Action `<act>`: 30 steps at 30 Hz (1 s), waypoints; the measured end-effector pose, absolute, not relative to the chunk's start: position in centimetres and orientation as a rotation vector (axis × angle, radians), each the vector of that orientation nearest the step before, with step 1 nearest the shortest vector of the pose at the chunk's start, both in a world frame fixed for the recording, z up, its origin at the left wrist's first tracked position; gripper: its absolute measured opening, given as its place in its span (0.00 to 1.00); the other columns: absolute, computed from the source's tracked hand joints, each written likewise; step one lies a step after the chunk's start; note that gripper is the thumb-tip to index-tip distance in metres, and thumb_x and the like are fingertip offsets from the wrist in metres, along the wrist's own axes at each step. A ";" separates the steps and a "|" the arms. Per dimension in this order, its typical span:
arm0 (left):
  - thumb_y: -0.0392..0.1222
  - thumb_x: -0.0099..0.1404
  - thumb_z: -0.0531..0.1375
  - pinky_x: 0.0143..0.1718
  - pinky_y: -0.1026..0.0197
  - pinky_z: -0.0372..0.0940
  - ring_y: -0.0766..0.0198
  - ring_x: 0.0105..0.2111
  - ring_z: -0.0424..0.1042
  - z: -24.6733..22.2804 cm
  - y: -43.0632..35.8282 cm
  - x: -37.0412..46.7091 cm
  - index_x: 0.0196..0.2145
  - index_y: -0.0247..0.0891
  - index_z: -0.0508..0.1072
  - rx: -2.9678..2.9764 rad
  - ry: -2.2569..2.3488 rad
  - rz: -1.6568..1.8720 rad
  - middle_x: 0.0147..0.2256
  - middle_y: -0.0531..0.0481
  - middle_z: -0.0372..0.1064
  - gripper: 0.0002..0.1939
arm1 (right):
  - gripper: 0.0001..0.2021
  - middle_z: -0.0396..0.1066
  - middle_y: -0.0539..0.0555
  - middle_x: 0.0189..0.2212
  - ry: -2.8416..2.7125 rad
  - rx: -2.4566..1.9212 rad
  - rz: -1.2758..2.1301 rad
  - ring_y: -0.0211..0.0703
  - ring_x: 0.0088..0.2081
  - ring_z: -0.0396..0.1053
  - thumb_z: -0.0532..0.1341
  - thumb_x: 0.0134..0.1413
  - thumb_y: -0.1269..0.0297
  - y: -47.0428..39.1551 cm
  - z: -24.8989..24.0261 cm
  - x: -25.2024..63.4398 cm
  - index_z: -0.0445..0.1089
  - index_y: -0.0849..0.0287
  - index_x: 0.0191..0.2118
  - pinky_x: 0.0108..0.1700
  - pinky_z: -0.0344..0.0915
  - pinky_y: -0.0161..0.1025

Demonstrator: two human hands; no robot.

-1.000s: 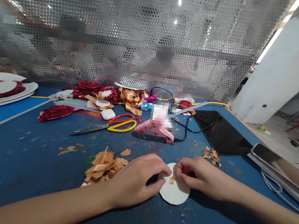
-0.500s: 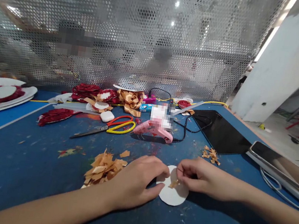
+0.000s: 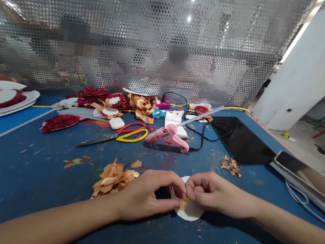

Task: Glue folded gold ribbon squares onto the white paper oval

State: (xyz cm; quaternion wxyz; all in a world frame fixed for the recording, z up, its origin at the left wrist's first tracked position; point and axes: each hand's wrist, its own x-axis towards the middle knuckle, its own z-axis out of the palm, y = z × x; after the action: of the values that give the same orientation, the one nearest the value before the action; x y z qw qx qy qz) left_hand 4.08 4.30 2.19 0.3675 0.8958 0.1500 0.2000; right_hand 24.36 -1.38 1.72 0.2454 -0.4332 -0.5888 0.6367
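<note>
On the blue table lies a white paper disc (image 3: 193, 214), partly covered by both hands. A small gold ribbon piece (image 3: 183, 203) shows on it between my fingertips. My left hand (image 3: 154, 194) reaches over the disc's left edge, thumb and index finger curved round and holding it, close to the gold piece. Curled into a pinch, my right hand (image 3: 213, 192) grips the gold piece at its upper right; the exact contact is hidden by the fingers. Beside my left wrist a pile of cut gold ribbon pieces (image 3: 112, 180) is heaped.
Behind the hands lie a pink glue gun (image 3: 168, 136) and scissors (image 3: 117, 136) with red and yellow handles. Smaller gold scraps (image 3: 231, 165) lie by a black panel (image 3: 241, 142). A phone (image 3: 310, 176) is at right, paper plates (image 3: 14, 110) at left, perforated metal (image 3: 133, 32) behind.
My right hand has moved left, toward my left fingertips. The gold piece now sits further left, between both hands. My left fingers reach a little further over the disc.
</note>
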 end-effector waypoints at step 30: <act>0.33 0.57 0.61 0.33 0.69 0.65 0.70 0.29 0.71 2.0 4.4 4.3 0.36 0.38 0.71 2.240 0.405 0.490 0.31 0.54 0.73 0.07 | 0.04 0.52 0.41 0.17 -1.643 -1.208 1.708 0.27 0.19 0.45 0.58 0.51 0.68 -1.8 1.3 24.1 0.63 0.62 0.30 0.19 0.41 0.28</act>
State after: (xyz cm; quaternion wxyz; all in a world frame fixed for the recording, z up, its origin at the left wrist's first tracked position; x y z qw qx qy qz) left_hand 4.25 4.40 1.96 0.3954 0.8837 0.1596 0.1931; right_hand 24.14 -1.77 1.33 0.2384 -0.4408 -0.5999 0.6237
